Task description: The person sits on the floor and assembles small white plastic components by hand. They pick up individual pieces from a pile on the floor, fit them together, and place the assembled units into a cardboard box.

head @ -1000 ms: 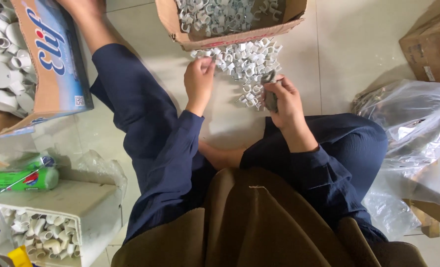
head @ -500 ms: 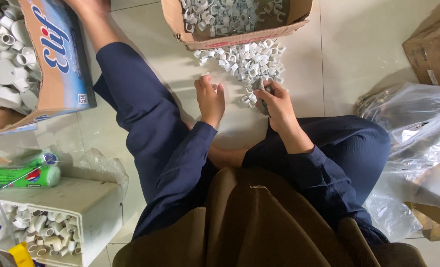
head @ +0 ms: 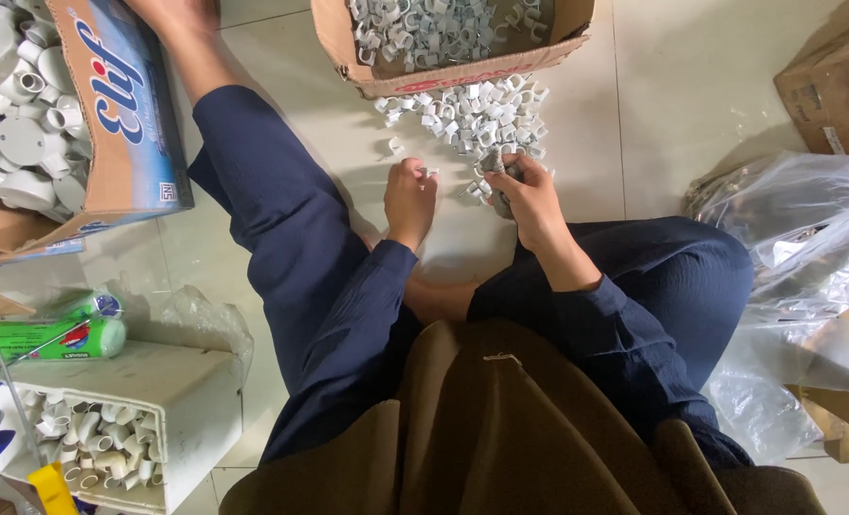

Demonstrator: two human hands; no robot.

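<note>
Seated view from above, legs folded on the pale tiled floor (head: 711, 86). My left hand (head: 408, 195) rests knuckles-up on the tile, its fingertips pinching one small white clip (head: 430, 173) at the near edge of the pile (head: 472, 114). My right hand (head: 520, 186) is clenched around a grey bundle (head: 494, 164), apparently clips already gathered, though what exactly it is I cannot tell; it sits just beside the pile. The pile lies loose on the floor, touching the front wall of the open carton (head: 444, 74), which is itself well filled with the same pieces. Judged from this, the work is partway through: a good heap remains on the tile, a few strays lie apart toward my left, and the carton's stock is far from spent. The clips are short, open-sided rings of hard, smooth white plastic, uniform in shape. The carton is plain brown corrugated board with soft, bent flaps. At my left, a blue printed box (head: 110, 105) holds larger white fittings, round lids and elbows; at my right lies crumpled, glossy clear bags (head: 806, 238).
</note>
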